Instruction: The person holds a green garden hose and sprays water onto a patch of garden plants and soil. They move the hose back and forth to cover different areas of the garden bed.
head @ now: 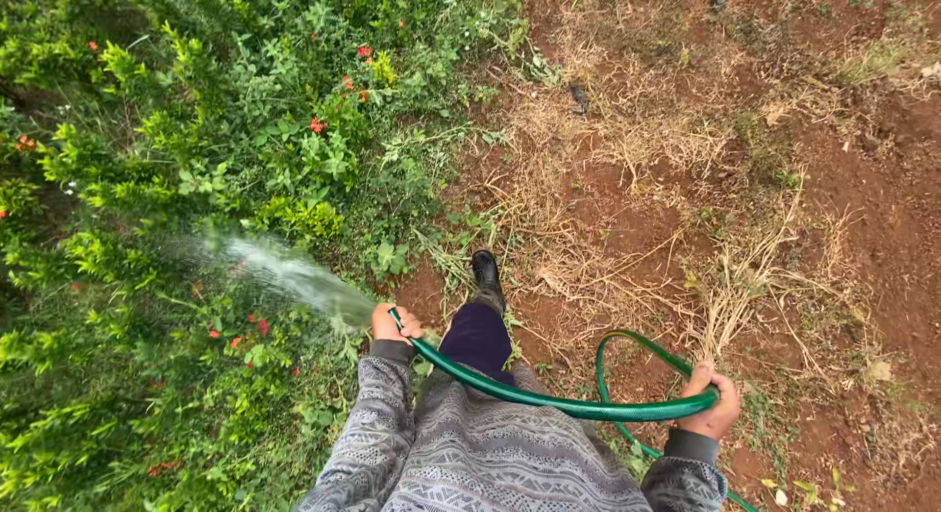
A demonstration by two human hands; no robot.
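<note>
Right hand fingers wrapped round green hose; left hand pinching nozzle end.

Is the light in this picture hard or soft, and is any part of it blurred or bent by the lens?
Head view: the light is soft and even, with no hard shadows or glare on the red soil; the water spray leaving the green hose at the left hand is smeared by motion; the right hand and shrubs look sharp; the wide lens bends the edges a little.
</note>
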